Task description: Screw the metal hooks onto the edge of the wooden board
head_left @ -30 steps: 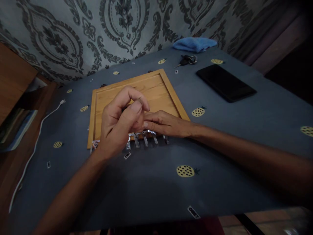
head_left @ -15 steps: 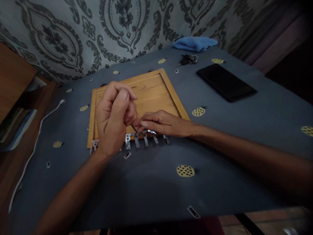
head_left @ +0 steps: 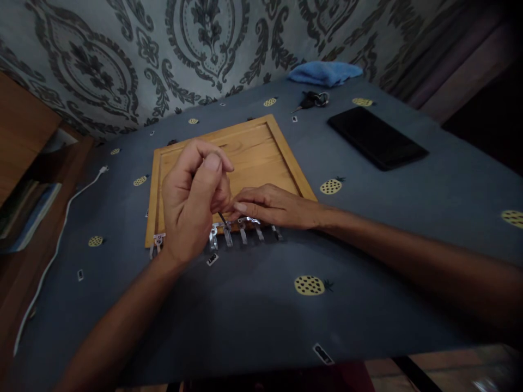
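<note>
A shallow wooden tray lies on a blue tablecloth with pineapple prints. Along its near edge runs a row of small shiny metal hooks. My right hand lies flat on that edge, fingers stretched out and pressing on the hook strip. My left hand hovers just left of it, closed in a pinch on a thin dark tool whose tip points down at the hooks by my right fingertips. Another metal hook sits at the tray's near left corner.
A black flat device lies at the right, with keys and a blue cloth behind it near the patterned wall. A white cable trails off the left edge beside a wooden shelf. Small labels dot the cloth.
My left hand drew back from over my right fingers, closed into a tighter pinch on the thin tool and dipped slightly. My right hand has stayed flat on the hooks.
</note>
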Action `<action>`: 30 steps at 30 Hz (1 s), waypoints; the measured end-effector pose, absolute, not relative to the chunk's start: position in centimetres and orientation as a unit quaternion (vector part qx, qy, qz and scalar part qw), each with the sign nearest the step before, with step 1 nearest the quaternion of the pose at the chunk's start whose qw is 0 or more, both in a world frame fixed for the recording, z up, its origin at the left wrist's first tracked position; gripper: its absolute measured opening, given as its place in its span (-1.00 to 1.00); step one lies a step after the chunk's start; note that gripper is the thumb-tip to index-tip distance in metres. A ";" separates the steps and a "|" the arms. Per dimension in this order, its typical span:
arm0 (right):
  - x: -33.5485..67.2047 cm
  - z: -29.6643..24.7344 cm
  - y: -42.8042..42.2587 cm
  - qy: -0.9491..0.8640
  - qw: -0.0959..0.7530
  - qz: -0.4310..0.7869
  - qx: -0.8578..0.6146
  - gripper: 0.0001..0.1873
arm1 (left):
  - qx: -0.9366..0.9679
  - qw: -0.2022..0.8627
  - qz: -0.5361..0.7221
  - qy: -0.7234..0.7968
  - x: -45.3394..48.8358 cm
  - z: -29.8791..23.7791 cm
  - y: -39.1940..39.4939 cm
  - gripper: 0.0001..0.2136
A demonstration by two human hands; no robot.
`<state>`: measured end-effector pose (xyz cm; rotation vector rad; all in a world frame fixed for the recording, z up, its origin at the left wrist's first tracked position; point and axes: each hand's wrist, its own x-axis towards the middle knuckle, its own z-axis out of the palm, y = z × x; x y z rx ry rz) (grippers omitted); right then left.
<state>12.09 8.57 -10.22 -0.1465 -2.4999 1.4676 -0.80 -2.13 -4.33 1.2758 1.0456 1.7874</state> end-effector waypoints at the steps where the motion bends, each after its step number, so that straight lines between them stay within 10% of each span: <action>1: 12.1 -10.2 8.6 -0.857 0.119 0.499 -0.049 -0.44 | 0.494 0.348 0.687 0.404 -0.8 -4.3 -2.1 -0.82; 30: 12.1 -9.9 8.6 -0.861 0.114 0.493 -0.047 -0.24 | 0.467 0.402 0.677 0.403 -0.5 -3.5 -1.5 -0.93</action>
